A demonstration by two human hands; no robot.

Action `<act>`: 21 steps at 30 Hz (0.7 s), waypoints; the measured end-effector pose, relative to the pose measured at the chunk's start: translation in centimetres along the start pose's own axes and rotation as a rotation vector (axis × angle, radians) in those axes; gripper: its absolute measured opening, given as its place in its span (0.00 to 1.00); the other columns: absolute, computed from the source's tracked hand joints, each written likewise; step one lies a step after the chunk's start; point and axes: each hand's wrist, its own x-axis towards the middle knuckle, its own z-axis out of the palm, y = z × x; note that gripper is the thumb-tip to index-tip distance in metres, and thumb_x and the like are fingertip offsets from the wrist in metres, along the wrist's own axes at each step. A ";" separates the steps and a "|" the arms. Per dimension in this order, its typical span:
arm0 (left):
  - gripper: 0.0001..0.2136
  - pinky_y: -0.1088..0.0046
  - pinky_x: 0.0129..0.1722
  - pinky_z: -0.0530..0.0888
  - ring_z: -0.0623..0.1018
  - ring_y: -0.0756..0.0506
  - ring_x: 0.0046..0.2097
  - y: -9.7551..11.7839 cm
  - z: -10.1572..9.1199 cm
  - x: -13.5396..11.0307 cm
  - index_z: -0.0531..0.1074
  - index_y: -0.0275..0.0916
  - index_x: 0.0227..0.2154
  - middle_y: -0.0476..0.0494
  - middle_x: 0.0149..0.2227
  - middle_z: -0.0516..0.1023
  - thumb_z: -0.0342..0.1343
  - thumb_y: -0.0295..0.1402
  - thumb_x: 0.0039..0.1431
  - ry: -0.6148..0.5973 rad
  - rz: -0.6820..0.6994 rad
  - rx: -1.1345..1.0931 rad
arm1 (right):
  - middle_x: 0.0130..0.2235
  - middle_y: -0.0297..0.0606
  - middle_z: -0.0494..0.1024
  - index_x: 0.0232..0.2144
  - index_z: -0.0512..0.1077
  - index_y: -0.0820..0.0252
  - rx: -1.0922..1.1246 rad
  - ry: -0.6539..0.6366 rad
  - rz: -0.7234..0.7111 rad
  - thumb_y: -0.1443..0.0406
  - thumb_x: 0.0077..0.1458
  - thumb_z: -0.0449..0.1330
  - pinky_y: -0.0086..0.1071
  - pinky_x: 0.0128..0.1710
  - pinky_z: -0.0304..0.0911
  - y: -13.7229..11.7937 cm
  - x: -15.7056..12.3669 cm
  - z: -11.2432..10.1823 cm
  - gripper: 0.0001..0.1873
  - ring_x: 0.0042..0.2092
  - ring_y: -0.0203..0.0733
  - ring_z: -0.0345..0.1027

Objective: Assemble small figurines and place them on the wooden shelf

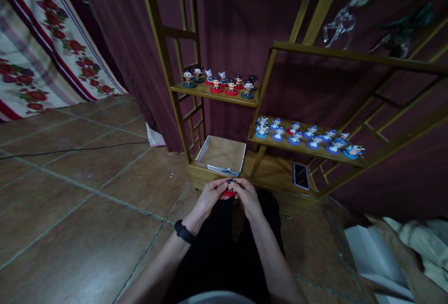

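Note:
Between my two hands, just above my knees, is a small figurine [229, 188] with a dark top and a red round base. My left hand [213, 194], with a black band on its wrist, grips it from the left side. From the other side, the fingers of my right hand [247, 195] close on it too. Right behind my hands stands a shallow open cardboard box [224, 153] on the bottom shelf. Similar figurines on red and dark bases, such as a red-based figurine [231, 87], stand on the upper left shelf [196, 90].
Several blue and purple figurines [295, 137] line the middle right shelf [310, 149]. Below them lies a phone [301, 176]. A clear deer ornament [341, 24] and a dark green ornament [402, 33] top the high shelf. At lower right are a white box [374, 252] and pale cloth [420, 238].

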 end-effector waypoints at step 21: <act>0.12 0.80 0.24 0.72 0.75 0.53 0.24 0.2 -0.6 0.1 0.74 0.33 0.38 0.42 0.28 0.78 0.58 0.33 0.50 0.064 -0.127 -0.119 | 0.31 0.35 0.77 0.31 0.74 0.58 -0.131 -0.048 -0.026 0.59 0.41 0.61 0.26 0.23 0.59 -0.3 0.0 0.0 0.13 0.30 0.37 0.68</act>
